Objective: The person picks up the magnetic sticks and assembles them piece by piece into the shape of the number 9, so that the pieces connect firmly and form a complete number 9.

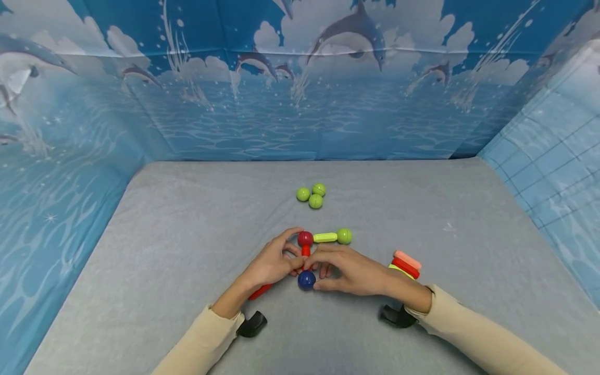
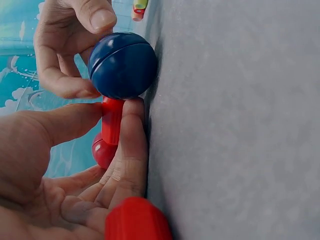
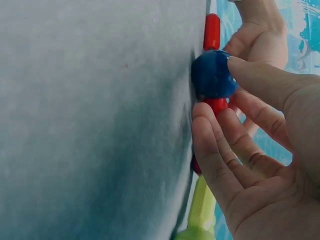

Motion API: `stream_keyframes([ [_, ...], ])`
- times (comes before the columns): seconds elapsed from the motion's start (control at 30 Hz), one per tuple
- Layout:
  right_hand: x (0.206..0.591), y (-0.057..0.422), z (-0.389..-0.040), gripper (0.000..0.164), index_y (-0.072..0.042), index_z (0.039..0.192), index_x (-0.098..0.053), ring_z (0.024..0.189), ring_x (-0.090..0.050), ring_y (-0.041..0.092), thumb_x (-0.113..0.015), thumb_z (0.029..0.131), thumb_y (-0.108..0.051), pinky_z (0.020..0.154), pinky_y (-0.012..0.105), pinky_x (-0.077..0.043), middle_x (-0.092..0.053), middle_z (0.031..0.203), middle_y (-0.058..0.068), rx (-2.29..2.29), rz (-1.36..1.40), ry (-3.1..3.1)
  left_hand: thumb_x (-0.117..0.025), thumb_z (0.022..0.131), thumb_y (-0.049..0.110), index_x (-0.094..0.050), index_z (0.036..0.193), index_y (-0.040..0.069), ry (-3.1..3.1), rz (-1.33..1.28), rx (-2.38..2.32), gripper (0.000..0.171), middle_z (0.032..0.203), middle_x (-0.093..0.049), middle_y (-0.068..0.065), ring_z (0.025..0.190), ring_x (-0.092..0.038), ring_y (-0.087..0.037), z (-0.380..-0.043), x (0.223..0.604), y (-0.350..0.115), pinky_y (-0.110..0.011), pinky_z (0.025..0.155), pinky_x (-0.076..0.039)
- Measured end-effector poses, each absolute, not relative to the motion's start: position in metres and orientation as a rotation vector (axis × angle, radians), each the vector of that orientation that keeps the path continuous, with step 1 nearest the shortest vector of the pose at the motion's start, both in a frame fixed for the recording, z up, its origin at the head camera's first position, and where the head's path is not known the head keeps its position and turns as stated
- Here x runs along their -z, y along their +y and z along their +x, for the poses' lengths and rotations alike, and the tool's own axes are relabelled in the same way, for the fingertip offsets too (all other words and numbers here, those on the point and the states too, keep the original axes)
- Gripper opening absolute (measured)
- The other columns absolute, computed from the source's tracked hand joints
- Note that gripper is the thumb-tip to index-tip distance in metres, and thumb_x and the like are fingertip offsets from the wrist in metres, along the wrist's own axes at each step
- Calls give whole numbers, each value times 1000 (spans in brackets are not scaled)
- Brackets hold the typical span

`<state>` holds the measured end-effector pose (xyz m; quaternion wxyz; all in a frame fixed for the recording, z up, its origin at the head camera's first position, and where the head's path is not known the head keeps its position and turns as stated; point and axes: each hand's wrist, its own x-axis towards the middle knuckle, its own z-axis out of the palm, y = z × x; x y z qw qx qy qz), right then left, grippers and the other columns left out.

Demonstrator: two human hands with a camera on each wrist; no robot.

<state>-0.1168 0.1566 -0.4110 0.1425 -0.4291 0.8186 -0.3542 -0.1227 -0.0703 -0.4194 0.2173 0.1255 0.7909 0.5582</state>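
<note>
A dark red ball (image 1: 305, 238) and a glossy blue ball (image 1: 307, 280) sit at the two ends of a red rod (image 1: 306, 251). From the dark red ball, a yellow-green rod (image 1: 325, 237) runs right to a green ball (image 1: 344, 236). My left hand (image 1: 274, 260) pinches the red rod between thumb and finger, near the blue ball, as the left wrist view shows. Thumb and fingers of my right hand (image 1: 351, 271) hold the blue ball, the thumb pressed against its side in the right wrist view. All these pieces lie low over the grey cloth.
Another red rod (image 1: 260, 291) lies partly hidden beneath my left wrist. Three green balls (image 1: 316, 201) are grouped farther back. By my right forearm lie a salmon rod (image 1: 408, 259), a red rod (image 1: 405, 267) and a yellow-green one. A dolphin-print curtain (image 1: 300, 114) borders the table.
</note>
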Motion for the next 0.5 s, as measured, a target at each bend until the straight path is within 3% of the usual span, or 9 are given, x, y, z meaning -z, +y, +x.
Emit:
stream_keyframes([
  [0.33, 401, 182, -115, 31, -18, 122, -66, 88, -62, 3, -74, 93, -26, 78, 29, -55, -66, 111, -3, 1038, -1129, 2406, -68, 94, 8, -36, 152, 9, 2222, 355, -1527, 66, 103, -67, -13, 67, -69, -17, -123, 419, -71, -32, 67, -59],
  [0.5, 398, 199, -117, 29, -18, 120, -67, 91, -64, 10, -72, 94, -30, 78, 31, -55, -67, 109, -3, 1049, -1096, 2466, -66, 96, 7, -44, 144, 19, 2249, 427, -1494, 54, 101, -66, -13, 66, -68, -17, -124, 418, -71, -32, 65, -58],
])
